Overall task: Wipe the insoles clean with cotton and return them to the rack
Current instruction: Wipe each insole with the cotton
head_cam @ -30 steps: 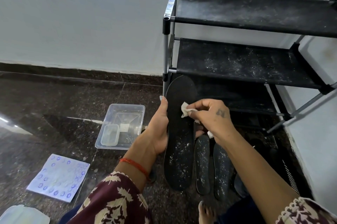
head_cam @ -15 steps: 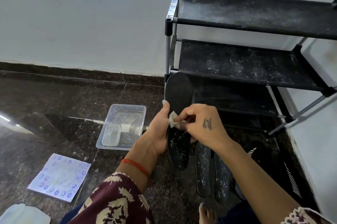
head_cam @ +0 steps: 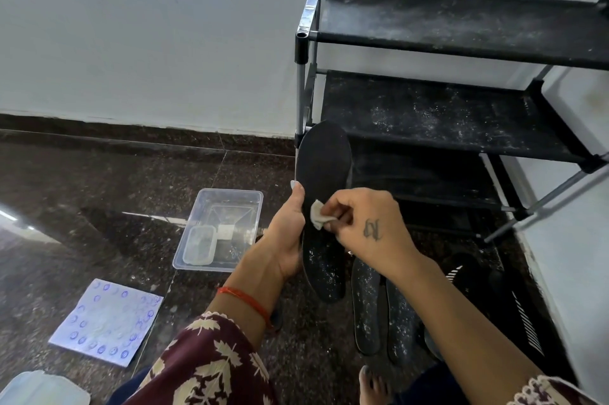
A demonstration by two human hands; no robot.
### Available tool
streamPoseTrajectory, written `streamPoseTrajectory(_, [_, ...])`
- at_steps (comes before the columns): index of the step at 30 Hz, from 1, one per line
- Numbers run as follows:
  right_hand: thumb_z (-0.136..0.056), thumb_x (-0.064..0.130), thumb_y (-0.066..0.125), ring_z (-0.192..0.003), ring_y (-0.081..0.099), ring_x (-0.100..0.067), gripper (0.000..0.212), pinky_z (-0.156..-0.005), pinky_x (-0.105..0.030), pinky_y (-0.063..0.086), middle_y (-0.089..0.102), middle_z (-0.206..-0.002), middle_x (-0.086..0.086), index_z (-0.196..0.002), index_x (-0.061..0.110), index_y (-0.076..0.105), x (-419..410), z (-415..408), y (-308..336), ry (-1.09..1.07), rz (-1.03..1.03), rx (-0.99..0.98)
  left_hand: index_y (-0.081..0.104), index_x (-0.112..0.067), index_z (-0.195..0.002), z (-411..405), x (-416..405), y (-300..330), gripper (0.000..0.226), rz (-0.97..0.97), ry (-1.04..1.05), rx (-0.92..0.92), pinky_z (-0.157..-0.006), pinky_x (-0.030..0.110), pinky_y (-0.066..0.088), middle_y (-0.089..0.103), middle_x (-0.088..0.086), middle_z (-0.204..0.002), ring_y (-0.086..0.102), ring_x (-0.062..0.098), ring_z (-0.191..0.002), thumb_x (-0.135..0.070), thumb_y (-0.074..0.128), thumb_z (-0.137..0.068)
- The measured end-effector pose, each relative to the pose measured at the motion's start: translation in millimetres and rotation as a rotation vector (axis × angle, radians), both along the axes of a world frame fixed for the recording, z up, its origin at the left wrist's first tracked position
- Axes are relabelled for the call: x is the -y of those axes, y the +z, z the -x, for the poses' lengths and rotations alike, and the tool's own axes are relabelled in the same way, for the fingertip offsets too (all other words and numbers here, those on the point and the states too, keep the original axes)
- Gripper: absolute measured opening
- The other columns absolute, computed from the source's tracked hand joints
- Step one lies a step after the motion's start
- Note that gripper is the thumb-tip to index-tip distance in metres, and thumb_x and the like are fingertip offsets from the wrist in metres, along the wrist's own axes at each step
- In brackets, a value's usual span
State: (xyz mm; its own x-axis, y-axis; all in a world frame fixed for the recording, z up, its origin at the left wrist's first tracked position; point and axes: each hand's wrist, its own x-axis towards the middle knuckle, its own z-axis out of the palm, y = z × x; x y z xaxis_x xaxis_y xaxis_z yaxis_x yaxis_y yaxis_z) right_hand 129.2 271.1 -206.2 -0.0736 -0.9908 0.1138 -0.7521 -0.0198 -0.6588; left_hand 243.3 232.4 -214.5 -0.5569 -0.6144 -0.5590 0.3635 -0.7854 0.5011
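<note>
Cotton pad has shifted from the insole's right edge a second ago over to its left edge, next to the left thumb, and the black insole has come up a bit, toe now overlapping the rack post. Left hand is gripping the insole along its left edge, thumb up the side, remaining fingers hidden behind it. Right hand is pinching the pad between thumb and fingertips, pressing it on the insole mid-length. Upper half is looking clean; lower half is still showing white specks, so wiping seems roughly half done on this one. Two more dusty insoles are lying on the dark floor just beside the shoe rack, apparently not done. Risks, as I'm reading it: pad is small and probably loading up, so it could be smearing dust back; the insole looks flexible, held on one edge only, so it may bow under pressure and slip. Rack shelves are dusty themselves, so a returned insole would be picking dirt up again. Clear plastic tub is sitting to the left, well apart.
</note>
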Motion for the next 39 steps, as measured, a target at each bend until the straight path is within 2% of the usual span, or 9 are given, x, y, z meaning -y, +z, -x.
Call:
streamPoseTrajectory(6, [-0.067,0.007,0.080,-0.062,0.063,0.003,0.014,-0.060,-0.008,0.048,0.064,-0.063,0.017,-0.074,0.018,0.075,-2,-5,9,0.143,-0.171,0.201,0.076,-0.002,-0.073,-1,2,1,0.078,-0.004,0.045,0.003,-0.051,0.029,0.058,0.073,0.013,-0.076,0.071,0.022,-0.063,-0.054,0.023,-0.098])
streamPoseTrajectory(9, [-0.066,0.005,0.080,-0.061,0.064,0.001,0.014,-0.061,-0.013,0.052,0.069,-0.067,0.010,-0.074,0.016,0.075,-6,-3,15,0.252,-0.238,0.241,0.069,-0.002,-0.086,-2,4,-1,0.070,0.000,0.048,0.062,-0.050,0.029,0.058,0.073,0.014,-0.079,0.072,0.023,-0.064,-0.055,0.024,-0.098])
streamPoseTrajectory(14, [-0.069,0.009,0.080,-0.059,0.063,0.001,0.013,-0.058,-0.012,0.051,0.068,-0.069,0.010,-0.075,0.018,0.073,0,7,12,-0.050,0.001,0.269,0.065,-0.002,-0.098,-2,4,-1,0.072,-0.009,0.013,0.064,-0.073,0.040,0.053,0.072,0.019,-0.087,0.072,0.028,-0.071,-0.061,0.025,-0.095])
streamPoseTrajectory(18, [-0.069,0.014,0.079,-0.062,0.063,0.001,0.013,-0.061,-0.009,0.049,0.068,-0.070,0.012,-0.074,0.023,0.072,-1,-1,3,-0.012,-0.079,0.111,0.065,-0.005,-0.098,0,2,-2,0.065,0.007,0.043,0.049,-0.059,0.031,0.058,0.073,0.014,-0.081,0.072,0.023,-0.068,-0.053,0.022,-0.099])
streamPoseTrajectory(22, [-0.067,0.010,0.080,-0.062,0.064,0.000,0.013,-0.065,-0.013,0.052,0.068,-0.066,0.012,-0.073,0.019,0.073,-2,-6,11,0.110,-0.171,0.236,0.075,-0.001,-0.074,-2,4,-1,0.078,-0.006,0.044,-0.008,-0.051,0.029,0.057,0.073,0.014,-0.076,0.072,0.022,-0.063,-0.052,0.022,-0.099])
streamPoseTrajectory(27, [-0.067,0.002,0.079,-0.068,0.070,-0.014,0.014,-0.073,-0.030,0.058,0.073,-0.073,-0.003,-0.073,0.013,0.074,-8,-3,22,0.275,-0.306,0.400,0.073,-0.002,-0.088,-4,8,-4,0.074,-0.002,0.067,0.028,-0.069,0.032,0.055,0.073,0.014,-0.089,0.072,0.022,-0.074,-0.056,0.022,-0.098])
streamPoseTrajectory(30, [-0.068,0.004,0.079,-0.063,0.068,-0.012,0.012,-0.066,-0.026,0.058,0.071,-0.069,-0.001,-0.074,0.011,0.072,-6,4,24,0.134,-0.166,0.467,0.066,-0.003,-0.099,-5,10,-4,0.071,0.000,0.043,-0.002,-0.075,0.037,0.050,0.073,0.016,-0.089,0.072,0.025,-0.075,-0.058,0.021,-0.096])
streamPoseTrajectory(35, [-0.069,0.011,0.078,-0.061,0.062,0.001,0.012,-0.060,-0.012,0.049,0.065,-0.065,0.015,-0.073,0.021,0.072,-4,2,9,0.087,-0.095,0.114,0.064,-0.002,-0.099,-3,7,-7,0.072,0.039,0.064,0.004,-0.070,0.035,0.058,0.073,0.014,-0.089,0.072,0.023,-0.076,-0.055,0.015,-0.098])
streamPoseTrajectory(39, [-0.070,0.010,0.078,-0.058,0.065,-0.006,0.011,-0.061,-0.021,0.055,0.068,-0.065,0.006,-0.070,0.018,0.070,-5,-4,9,0.121,-0.191,0.208,0.065,-0.001,-0.098,-6,9,-6,0.074,0.001,0.100,0.009,-0.074,0.036,0.052,0.072,0.016,-0.093,0.071,0.025,-0.078,-0.057,0.016,-0.098])
